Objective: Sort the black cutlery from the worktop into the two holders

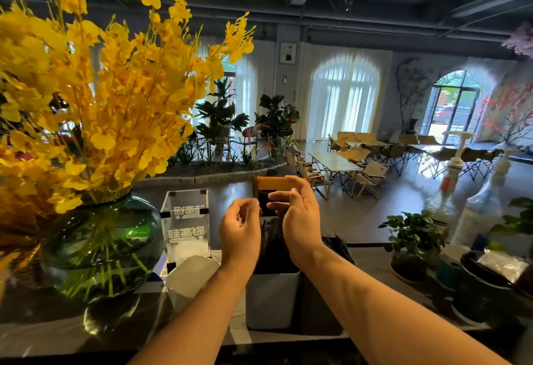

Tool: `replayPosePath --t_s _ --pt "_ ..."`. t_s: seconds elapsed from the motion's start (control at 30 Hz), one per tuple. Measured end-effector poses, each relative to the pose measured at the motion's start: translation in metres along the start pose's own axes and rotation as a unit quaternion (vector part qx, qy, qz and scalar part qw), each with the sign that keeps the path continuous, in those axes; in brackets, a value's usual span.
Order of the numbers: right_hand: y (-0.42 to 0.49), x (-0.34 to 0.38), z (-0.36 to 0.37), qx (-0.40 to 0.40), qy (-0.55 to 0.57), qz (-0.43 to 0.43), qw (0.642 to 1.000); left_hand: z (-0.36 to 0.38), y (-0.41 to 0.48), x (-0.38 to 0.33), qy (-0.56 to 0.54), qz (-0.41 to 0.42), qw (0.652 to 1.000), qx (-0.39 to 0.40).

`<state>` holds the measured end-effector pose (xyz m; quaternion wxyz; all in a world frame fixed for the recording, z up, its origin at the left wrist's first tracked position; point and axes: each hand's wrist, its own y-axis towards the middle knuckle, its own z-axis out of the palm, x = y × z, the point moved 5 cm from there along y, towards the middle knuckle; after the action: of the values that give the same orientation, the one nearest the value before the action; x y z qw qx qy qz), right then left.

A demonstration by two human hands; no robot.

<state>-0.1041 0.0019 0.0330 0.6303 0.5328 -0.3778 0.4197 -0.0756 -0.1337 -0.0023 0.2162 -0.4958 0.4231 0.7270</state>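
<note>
In the head view, the left hand [239,230] and the right hand [301,220] hung close together above the white square plastic holder [271,298]. It stood on the dark bench [372,261], packed with upright black cutlery [272,239]. More black pieces bristled from the dark holder [314,307] just beside it on the right. The left grip was loosely curled with nothing plainly in it. The right grip had its fingers stretched leftward under a raised thumb, in front of a wood-topped dark panel [274,184]. Whether either pinched a piece could not be told. No loose cutlery showed on the bench, so the sorting seemed close to finished. The pieces looked like thin plastic: light, stiff but liable to flex, and smooth enough to slip. They were probably best pinched at mid-handle and lowered gently among the others. The round green glass vase of yellow flowers [101,243], left of the holders, looked fragile.
</note>
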Motion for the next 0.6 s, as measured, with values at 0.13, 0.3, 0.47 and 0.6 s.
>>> replayPosePath --t_s 0.13,0.3,0.47,0.6 --pt "-0.008 0.017 0.004 0.062 -0.109 -0.036 0.991 -0.010 0.010 0.006 0.041 -0.047 0.998 -0.004" --pt "-0.018 0.030 0.012 0.158 -0.141 -0.038 0.977 -0.005 0.001 0.026 -0.024 -0.155 0.978 0.137" --pt "-0.023 0.013 0.020 0.165 -0.359 -0.105 0.912 0.013 -0.006 0.031 -0.145 -0.259 0.946 0.132" --pt "-0.038 -0.003 0.026 0.205 -0.519 -0.119 0.821 0.003 -0.004 0.043 -0.111 -0.251 0.958 0.087"
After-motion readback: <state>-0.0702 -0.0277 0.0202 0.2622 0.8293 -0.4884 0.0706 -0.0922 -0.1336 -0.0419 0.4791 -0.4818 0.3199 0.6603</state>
